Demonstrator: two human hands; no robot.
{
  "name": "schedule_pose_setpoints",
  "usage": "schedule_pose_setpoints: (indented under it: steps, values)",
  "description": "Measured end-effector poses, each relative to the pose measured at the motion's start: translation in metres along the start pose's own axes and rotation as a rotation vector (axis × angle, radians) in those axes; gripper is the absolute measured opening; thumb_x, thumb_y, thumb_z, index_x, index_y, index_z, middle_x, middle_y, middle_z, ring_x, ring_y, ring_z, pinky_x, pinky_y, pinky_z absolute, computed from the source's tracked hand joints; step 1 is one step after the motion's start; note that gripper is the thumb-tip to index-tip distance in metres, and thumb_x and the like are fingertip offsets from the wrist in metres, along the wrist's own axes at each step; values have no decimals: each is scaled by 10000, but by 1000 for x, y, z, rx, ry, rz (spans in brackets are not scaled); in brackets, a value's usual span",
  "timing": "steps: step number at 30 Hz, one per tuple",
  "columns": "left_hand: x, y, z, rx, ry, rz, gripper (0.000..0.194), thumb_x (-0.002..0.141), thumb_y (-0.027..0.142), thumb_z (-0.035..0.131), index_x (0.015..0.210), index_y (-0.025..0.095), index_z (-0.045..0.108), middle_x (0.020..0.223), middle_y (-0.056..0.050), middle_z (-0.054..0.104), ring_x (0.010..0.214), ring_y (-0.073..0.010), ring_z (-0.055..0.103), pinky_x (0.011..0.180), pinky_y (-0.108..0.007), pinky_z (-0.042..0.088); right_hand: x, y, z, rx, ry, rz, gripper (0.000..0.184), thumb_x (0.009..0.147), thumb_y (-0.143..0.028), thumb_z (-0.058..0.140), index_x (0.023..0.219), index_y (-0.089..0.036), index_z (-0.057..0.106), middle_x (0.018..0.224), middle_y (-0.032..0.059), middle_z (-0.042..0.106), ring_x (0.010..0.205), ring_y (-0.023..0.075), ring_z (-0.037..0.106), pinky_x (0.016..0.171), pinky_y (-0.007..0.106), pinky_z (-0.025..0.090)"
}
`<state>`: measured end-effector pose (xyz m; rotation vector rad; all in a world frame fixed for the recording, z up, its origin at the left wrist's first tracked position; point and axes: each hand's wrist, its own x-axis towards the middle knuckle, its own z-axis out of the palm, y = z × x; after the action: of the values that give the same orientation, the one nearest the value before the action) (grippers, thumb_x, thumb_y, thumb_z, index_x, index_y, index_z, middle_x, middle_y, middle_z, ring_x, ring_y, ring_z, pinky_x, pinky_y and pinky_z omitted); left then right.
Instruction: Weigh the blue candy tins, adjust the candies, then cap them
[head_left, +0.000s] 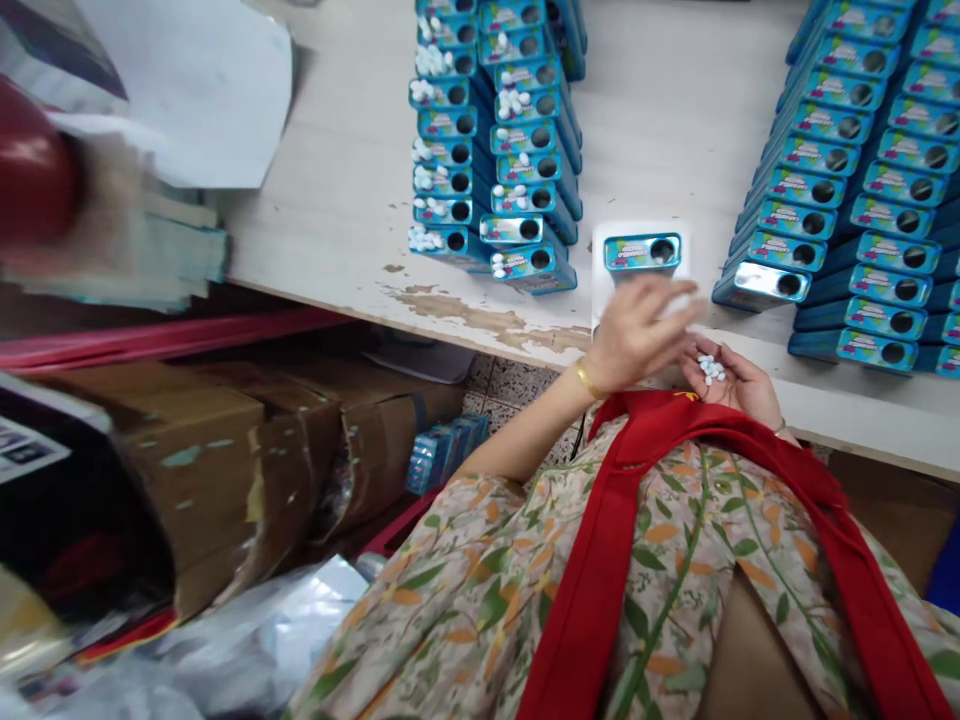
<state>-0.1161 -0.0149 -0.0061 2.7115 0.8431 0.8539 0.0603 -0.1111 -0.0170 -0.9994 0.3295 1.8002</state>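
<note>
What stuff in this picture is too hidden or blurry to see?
All in the head view:
What the left hand pinches, if anything: motion blur.
Exact number of white tablets in the right hand: too small, overlapping.
Inside of the blue tin nearest the hands: dark hole.
Red shape: blurred, cut off by the left edge.

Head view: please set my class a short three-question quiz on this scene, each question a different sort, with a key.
1. What lies in the cupped right hand?
2. True or false: the lone blue printed rectangular box stands on a white rounded slab.
3. Where do more of the pieces from question 1 lie? A) on blue boxes in the left rows; B) on the lone box; C) on the red fabric strap.

Key: 1. small white oval pellets; 2. true; 3. A.
</note>
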Motion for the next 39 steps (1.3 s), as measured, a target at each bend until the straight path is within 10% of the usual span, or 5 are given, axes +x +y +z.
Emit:
schedule_pose_setpoints:
  steps: [4, 9, 21, 30, 39]
  values:
    - [10, -41, -22, 93, -90, -259, 549, 940, 577, 534, 1367, 234, 516, 1256, -135, 611, 1206, -332, 501, 990, -497, 362, -1, 2, 1, -29, -35, 44, 220, 964, -179, 480, 936, -120, 690, 962, 118, 768, 981, 191, 743, 895, 287, 617]
    - [23, -21, -24, 6, -164, -68, 430, 970, 507, 516, 1298, 235, 567, 1112, -111, 660, 1012, -276, 548, 914, -461, 349, -2, 5, 2, -21, -48, 111, 304, 1003, -160, 401, 948, -80, 690, 915, 138, 766, 914, 195, 756, 888, 299, 615]
    - [59, 25, 65, 35, -239, 148, 359, 972, 395, 572, 1285, 219, 580, 1220, -103, 651, 1137, -259, 565, 939, -405, 362, -7, 3, 2, 41, 99, 124, 305, 996, -110, 384, 874, -83, 663, 837, 108, 763, 855, 193, 761, 992, 371, 574]
    - [-20, -53, -33, 270, 198, -343, 412, 915, 576, 588, 1129, 224, 595, 1231, -122, 618, 1176, -266, 548, 1013, -477, 409, 1, 1, -9, -75, -9, 138, 297, 993, -166, 424, 988, -94, 712, 1031, 139, 760, 1088, 207, 715, 974, 288, 583]
    - [-53, -81, -61, 367, -85, -452, 153, 958, 337, 540, 864, 234, 603, 1342, -34, 599, 1319, -271, 473, 1178, -556, 267, 5, 5, -4, -140, -26, 149, 309, 999, -169, 415, 972, -81, 710, 1015, 154, 757, 1070, 229, 722, 959, 297, 589]
